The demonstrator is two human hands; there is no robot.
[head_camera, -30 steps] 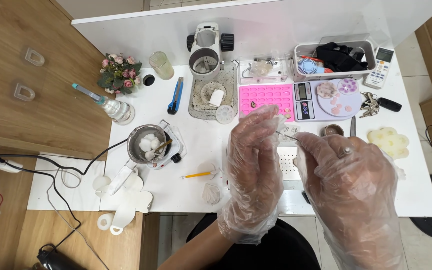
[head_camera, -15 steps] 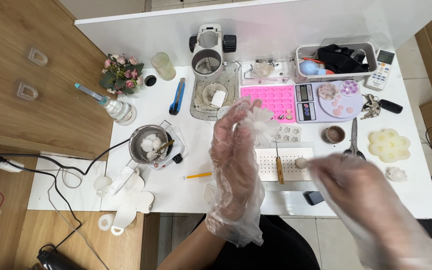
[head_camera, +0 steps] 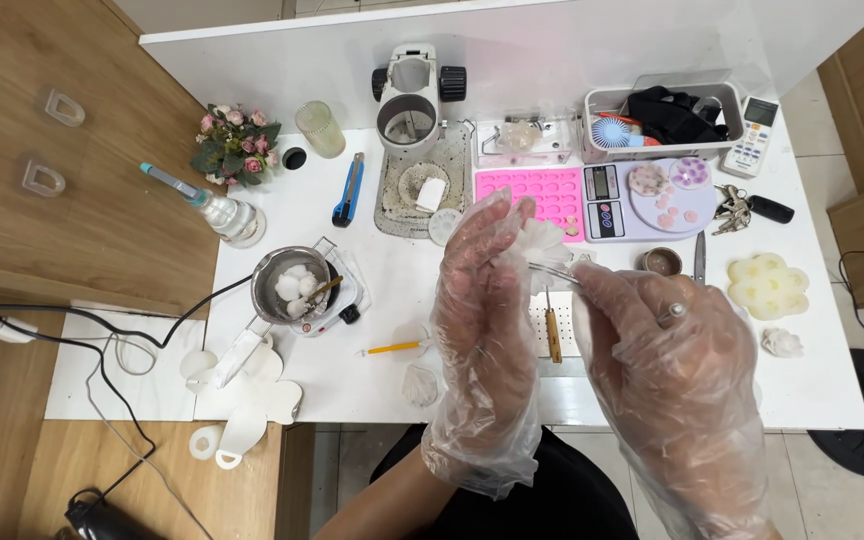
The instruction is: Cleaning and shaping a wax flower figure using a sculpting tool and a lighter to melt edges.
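Both hands wear loose clear gloves above the white table [head_camera: 652, 385]. The left hand [head_camera: 482, 310] pinches a small white flower [head_camera: 540, 238] in raised fingertips. The right hand [head_camera: 667, 350] grips thin tweezers [head_camera: 552, 270] whose tip meets it. Beyond lie the pink mold [head_camera: 537, 190] and scale [head_camera: 642, 195].

A small grey rectangular screen on the white kitchen scale [head_camera: 601, 181]; another on the white remote control [head_camera: 758, 112] at far right
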